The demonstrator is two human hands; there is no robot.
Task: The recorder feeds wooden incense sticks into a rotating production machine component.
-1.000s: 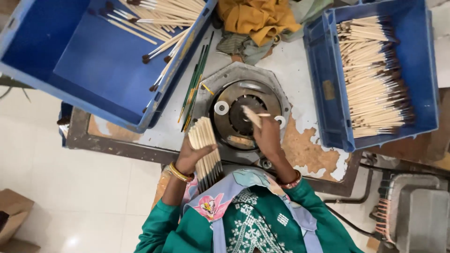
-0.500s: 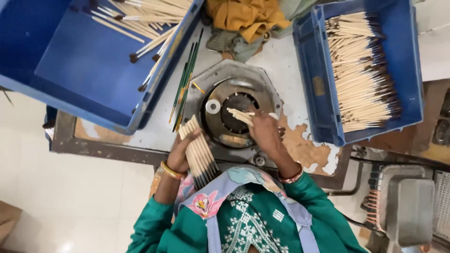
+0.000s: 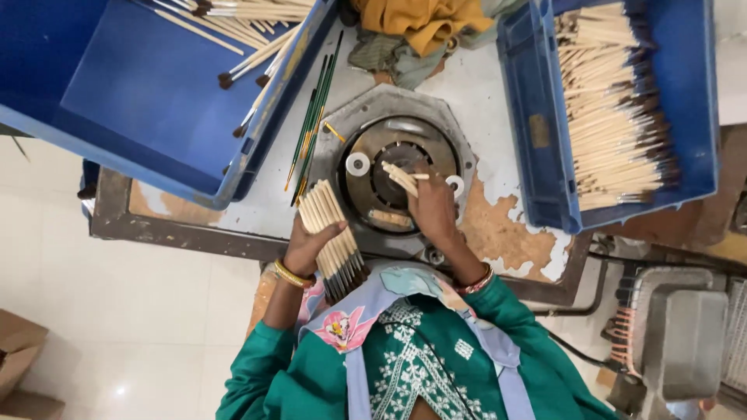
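My left hand (image 3: 310, 247) grips a bundle of pale wooden brush handles (image 3: 331, 233) with dark tips pointing toward my body, held at the near left edge of a round metal machine (image 3: 401, 175). My right hand (image 3: 432, 206) rests on the machine's dark disc and holds one or two wooden sticks (image 3: 399, 177) over its centre. Two white rollers (image 3: 357, 163) sit on the disc, one at the left and one by my right fingers.
A blue crate (image 3: 148, 101) at the left holds several brushes in its far corner. A second blue crate (image 3: 537, 132) at the right is packed with wooden brushes (image 3: 615, 109). Green pencils (image 3: 311, 117) lie between the left crate and the machine. Yellow cloth (image 3: 424, 23) lies behind.
My right hand has drawn slightly back toward me on the disc with its sticks. My left hand keeps the bundle in the same place. The camera view has shifted a little.
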